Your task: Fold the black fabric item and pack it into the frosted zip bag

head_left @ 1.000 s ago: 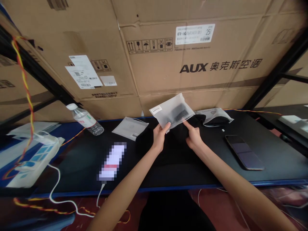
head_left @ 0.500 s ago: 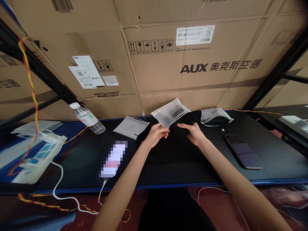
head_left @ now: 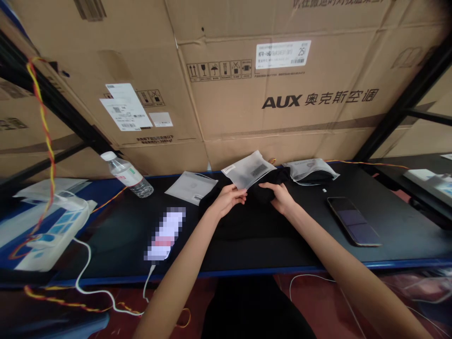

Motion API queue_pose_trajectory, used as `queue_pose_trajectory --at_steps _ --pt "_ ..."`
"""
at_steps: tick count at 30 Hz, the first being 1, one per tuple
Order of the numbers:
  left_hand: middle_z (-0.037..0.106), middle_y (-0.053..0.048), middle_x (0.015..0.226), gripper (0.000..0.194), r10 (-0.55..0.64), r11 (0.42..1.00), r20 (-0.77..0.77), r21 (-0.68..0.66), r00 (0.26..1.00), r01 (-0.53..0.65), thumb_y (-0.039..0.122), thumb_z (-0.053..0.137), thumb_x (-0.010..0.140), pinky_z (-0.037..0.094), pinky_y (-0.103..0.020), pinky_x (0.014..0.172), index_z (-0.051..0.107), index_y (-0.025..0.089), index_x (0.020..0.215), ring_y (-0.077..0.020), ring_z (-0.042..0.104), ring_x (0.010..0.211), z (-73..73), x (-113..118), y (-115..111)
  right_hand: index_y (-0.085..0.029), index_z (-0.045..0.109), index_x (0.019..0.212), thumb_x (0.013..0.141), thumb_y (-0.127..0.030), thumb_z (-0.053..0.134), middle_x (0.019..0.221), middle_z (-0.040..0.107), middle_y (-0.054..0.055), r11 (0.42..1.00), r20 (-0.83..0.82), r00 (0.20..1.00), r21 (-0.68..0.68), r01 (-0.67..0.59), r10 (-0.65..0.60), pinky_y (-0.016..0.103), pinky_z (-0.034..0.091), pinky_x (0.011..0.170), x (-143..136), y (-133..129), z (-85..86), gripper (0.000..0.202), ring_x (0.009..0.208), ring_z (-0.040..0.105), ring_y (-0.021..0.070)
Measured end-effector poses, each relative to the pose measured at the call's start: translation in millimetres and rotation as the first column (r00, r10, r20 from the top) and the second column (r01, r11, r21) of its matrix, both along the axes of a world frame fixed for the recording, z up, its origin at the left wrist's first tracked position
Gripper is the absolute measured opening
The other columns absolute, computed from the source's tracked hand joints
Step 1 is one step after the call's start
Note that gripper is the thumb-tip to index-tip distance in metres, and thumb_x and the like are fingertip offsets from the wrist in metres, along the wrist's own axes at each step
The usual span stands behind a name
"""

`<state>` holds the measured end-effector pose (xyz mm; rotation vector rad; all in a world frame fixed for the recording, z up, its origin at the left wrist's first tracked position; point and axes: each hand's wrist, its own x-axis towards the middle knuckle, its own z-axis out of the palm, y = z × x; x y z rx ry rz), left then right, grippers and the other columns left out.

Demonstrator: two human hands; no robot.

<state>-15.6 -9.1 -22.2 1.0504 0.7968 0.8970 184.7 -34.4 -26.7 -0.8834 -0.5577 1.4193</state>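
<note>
My left hand [head_left: 229, 199] pinches the near edge of a frosted plastic pouch [head_left: 246, 168], its mouth tilted toward me. My right hand [head_left: 280, 195] grips a bundle of black cloth [head_left: 275, 178] just right of the pouch, thumb pointing left. The cloth reaches up to the pouch's opening; whether part of it is inside I cannot tell. More black fabric [head_left: 240, 221] lies spread on the table below my hands. Right of my hands rests another frosted pouch [head_left: 306, 165] with black cloth inside. To the left lies a flat frosted pouch [head_left: 190, 187].
Large cardboard boxes [head_left: 229, 108] stand behind the black table [head_left: 406, 235]. A water bottle [head_left: 129, 175] leans at the back left. One phone [head_left: 164, 235] is plugged into a white cable [head_left: 88, 263]; another phone [head_left: 353, 221] lies right. A power strip [head_left: 56, 235] sits far left.
The pouch has come down slightly and tilts lower. My right hand has shifted a little left and down with the black cloth, closer to the pouch's mouth. The view has moved slightly.
</note>
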Motion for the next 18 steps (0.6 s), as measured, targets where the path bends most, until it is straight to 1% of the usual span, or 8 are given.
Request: queue_pose_trajectory --at_steps 3,5,7,8,10,13,16,18 --pt "0.069 -0.007 0.075 0.025 0.015 0.997 0.085 -0.074 0.996 -0.009 0.024 0.086 0.071 0.053 -0.03 0.064 0.068 0.013 0.084 -0.0173 0.066 0.068 1.6 1.8 1.5 -0.016 0.07 0.077 0.054 -0.017 0.092 0.08 0.077 0.003 0.998 -0.006 0.999 0.026 -0.049 0.049 0.03 0.061 0.067 0.7 -0.8 2.0 0.032 0.07 0.072 0.0196" --pt "0.073 -0.008 0.085 0.024 0.088 0.988 0.214 -0.14 0.973 -0.058 0.029 0.082 0.076 0.057 -0.032 0.072 0.071 0.014 0.091 -0.0201 0.07 0.078 4.2 6.0 1.9 -0.016 0.073 0.081 0.055 -0.019 0.093 0.088 0.079 0.005 0.995 -0.01 0.996 0.06 -0.086 0.086 0.032 0.062 0.072 -2.0 -3.9 6.3 0.034 0.077 0.075 0.0216" --pt "0.076 -0.008 0.1 0.025 0.183 0.974 0.337 -0.188 0.923 -0.125 0.032 0.081 0.08 0.059 -0.033 0.083 0.073 0.017 0.098 -0.0217 0.072 0.093 6.6 13.2 0.5 -0.017 0.074 0.087 0.055 -0.02 0.094 0.094 0.08 0.006 0.988 0.001 0.992 0.091 -0.127 0.128 0.035 0.063 0.077 -7.1 -8.2 10.3 0.038 0.082 0.076 0.0244" --pt "0.077 -0.008 0.106 0.026 0.228 0.967 0.375 -0.197 0.898 -0.164 0.031 0.081 0.08 0.058 -0.032 0.088 0.073 0.017 0.1 -0.0216 0.072 0.1 7.4 17.7 -1.1 -0.018 0.074 0.09 0.056 -0.021 0.095 0.095 0.08 0.007 0.985 0.011 0.99 0.102 -0.141 0.141 0.037 0.064 0.078 -10.2 -10.5 11.7 0.04 0.084 0.077 0.0254" --pt "0.077 -0.007 0.11 0.029 0.29 0.955 0.398 -0.185 0.87 -0.234 0.026 0.085 0.077 0.056 -0.03 0.096 0.074 0.017 0.103 -0.0211 0.071 0.108 7.9 27.4 -6.1 -0.019 0.075 0.095 0.056 -0.022 0.095 0.098 0.08 0.007 0.984 0.027 0.99 0.11 -0.138 0.136 0.038 0.064 0.08 -16.2 -14.4 12.6 0.044 0.086 0.077 0.0265" --pt "0.077 -0.006 0.111 0.036 0.327 0.945 0.383 -0.127 0.864 -0.302 0.019 0.089 0.073 0.053 -0.031 0.103 0.075 0.016 0.107 -0.0209 0.071 0.111 7.2 39.6 -16.1 -0.02 0.074 0.098 0.058 -0.023 0.095 0.104 0.08 0.006 0.987 0.026 0.996 0.134 -0.092 0.089 0.04 0.064 0.083 -22.9 -17.8 10.5 0.045 0.091 0.077 0.0271" --pt "0.078 -0.007 0.111 0.039 0.311 0.95 0.373 -0.106 0.874 -0.293 0.018 0.09 0.071 0.052 -0.035 0.105 0.076 0.015 0.106 -0.0225 0.072 0.109 5.9 46.9 -25.6 -0.02 0.075 0.095 0.06 -0.025 0.094 0.105 0.08 0.007 0.984 0.03 0.999 0.172 -0.045 0.04 0.043 0.063 0.089 -26.6 -18.2 8.4 0.04 0.094 0.077 0.0283" --pt "0.078 -0.009 0.11 0.038 0.291 0.957 0.357 -0.107 0.887 -0.27 0.021 0.091 0.071 0.051 -0.038 0.107 0.076 0.013 0.105 -0.0244 0.072 0.108 4.7 50.4 -31.1 -0.021 0.075 0.095 0.059 -0.024 0.094 0.102 0.08 0.006 0.982 0.024 1.0 0.186 0.014 -0.019 0.044 0.063 0.091 -28.3 -17.9 8.7 0.041 0.096 0.076 0.0295"
